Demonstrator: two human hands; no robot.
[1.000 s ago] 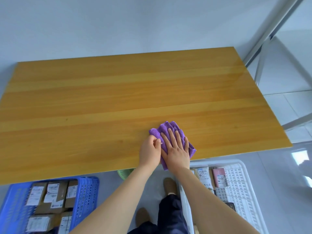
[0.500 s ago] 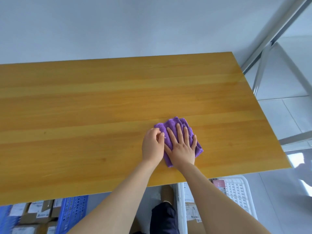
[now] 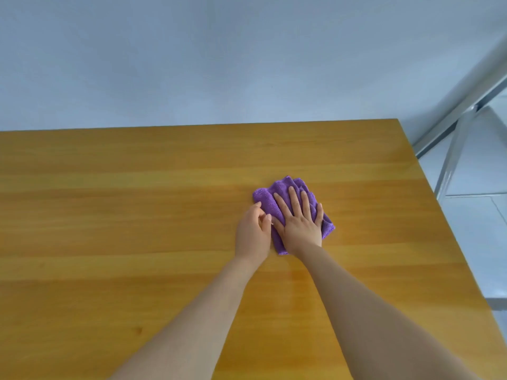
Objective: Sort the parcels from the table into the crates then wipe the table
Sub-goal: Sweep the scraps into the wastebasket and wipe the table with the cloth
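Bright, even light (soft, faint shadows) with mild sheen on the table; wide-angle bending at edges.

A pale blue-grey wall fills the background; at right, a silver metal frame stands on light floor tiles.

The worktop is a glossy, honey-coloured wooden slab with grain bands running left to right. A folded purple cloth lies on it right of centre, under the flat right hand. The left hand rests on the wood at the cloth's left edge.
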